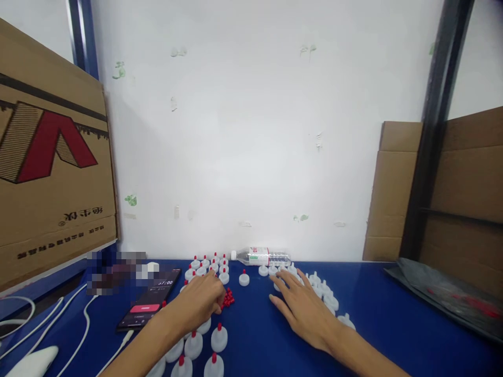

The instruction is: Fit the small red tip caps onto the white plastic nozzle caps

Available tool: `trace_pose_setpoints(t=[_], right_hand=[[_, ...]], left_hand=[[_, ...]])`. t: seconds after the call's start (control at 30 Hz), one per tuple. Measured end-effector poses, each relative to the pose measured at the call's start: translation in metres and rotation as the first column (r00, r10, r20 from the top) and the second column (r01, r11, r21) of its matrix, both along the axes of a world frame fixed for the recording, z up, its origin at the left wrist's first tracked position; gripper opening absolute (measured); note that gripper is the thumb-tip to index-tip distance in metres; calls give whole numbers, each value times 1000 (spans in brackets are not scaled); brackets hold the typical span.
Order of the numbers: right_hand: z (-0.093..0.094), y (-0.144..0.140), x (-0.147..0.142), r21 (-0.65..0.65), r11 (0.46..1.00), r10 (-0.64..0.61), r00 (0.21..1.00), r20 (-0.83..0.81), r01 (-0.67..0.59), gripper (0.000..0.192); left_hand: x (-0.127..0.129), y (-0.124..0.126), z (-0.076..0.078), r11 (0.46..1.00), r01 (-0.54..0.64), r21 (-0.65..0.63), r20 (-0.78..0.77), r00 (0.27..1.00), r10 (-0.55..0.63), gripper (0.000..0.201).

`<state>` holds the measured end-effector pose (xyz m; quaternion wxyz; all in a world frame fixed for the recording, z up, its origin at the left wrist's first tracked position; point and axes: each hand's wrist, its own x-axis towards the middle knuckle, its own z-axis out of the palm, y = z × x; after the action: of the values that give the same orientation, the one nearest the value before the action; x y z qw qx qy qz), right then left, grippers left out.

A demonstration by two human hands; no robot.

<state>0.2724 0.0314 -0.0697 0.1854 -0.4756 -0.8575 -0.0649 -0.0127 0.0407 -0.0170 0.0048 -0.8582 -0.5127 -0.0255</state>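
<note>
step: capping nozzles | left hand pinches at red caps | right hand spread flat, loose, over uncapped nozzles | next I judge: one cap pressed straight on nozzle

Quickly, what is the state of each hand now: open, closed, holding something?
Left hand: fingers curled at the pile of small red tips; whether it grips one cannot be told.
Right hand: open, flat, fingers resting on white caps, holding nothing.

I can't see my left hand fingertips, buried in the red tips. Right hand covers some white caps. Blurred patch far left; phone text too small.
</note>
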Motion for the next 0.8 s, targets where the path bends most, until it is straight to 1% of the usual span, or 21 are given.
trace_pose_setpoints(t=[0.07,0.13,0.17,0.27,0.33,0.43,0.53,0.63,0.73,0.8], right_hand=[[5,-11,-4,-18,995,94,995,-35,-94,42],[9,-22,-10,-32,984,174,983,-55,-176,40],[10,-27,-12,-34,980,196,979,-53,-198,40],[9,-34,-17,-34,978,206,979,2,-206,39],[5,-34,-18,-43,981,194,980,47,-192,39],[0,-30,-17,-27,984,175,983,63,-173,38],[-3,-27,-16,17,982,185,982,47,-186,30],[-3,-24,-17,40,979,199,979,43,-200,19],[1,-24,-19,65,973,215,974,66,-219,19],[4,-26,-20,82,970,220,972,83,-227,18]], left_hand=[[-1,5,-7,1000,2,-2,-14,1000,-2,13],[-1,6,-11,1000,8,12,-27,1000,-8,13],[0,5,-13,1000,13,24,-32,999,-12,13],[3,-3,-11,997,39,72,-40,999,-36,13],[6,-9,-8,992,48,115,-32,999,-45,16],[10,-13,-2,984,40,176,-2,999,-40,16],[14,-13,1,975,37,217,78,995,-55,13],[19,-13,1,972,31,232,218,972,-83,11],[27,-17,-1,977,12,215,337,937,-85,13],[33,-20,-4,978,34,208,401,909,-117,16]])
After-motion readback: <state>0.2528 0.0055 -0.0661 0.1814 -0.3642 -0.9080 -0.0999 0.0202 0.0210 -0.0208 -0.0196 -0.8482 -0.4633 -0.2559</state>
